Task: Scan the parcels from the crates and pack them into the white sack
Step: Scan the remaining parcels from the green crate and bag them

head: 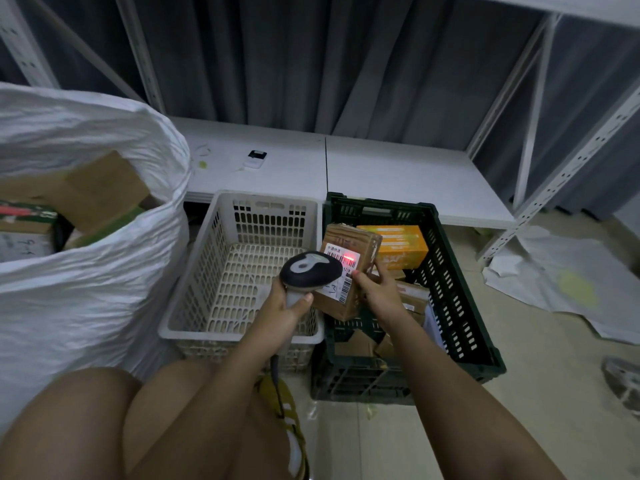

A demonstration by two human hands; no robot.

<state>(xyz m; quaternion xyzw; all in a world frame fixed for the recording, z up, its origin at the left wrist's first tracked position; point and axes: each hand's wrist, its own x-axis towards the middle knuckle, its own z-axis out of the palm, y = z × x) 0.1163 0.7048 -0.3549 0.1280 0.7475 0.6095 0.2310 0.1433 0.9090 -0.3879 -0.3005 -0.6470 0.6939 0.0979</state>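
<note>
My left hand [282,308] grips a black and white barcode scanner [310,271] by its handle. A red scan line falls on the label of a brown cardboard parcel [349,249]. My right hand [379,292] holds that parcel tilted above the dark green crate [460,306]. An orange box [401,245] and several brown parcels lie in the green crate. The white crate [207,271] to its left holds nothing that I can see. The white sack [86,271] stands at the left with several boxes inside.
A low white shelf board [381,168] runs behind the crates, with a small white device [255,158] on it. Grey shelf uprights [561,188] rise at the right. White sacking [568,282] lies on the floor at the right. My bare knees fill the lower left.
</note>
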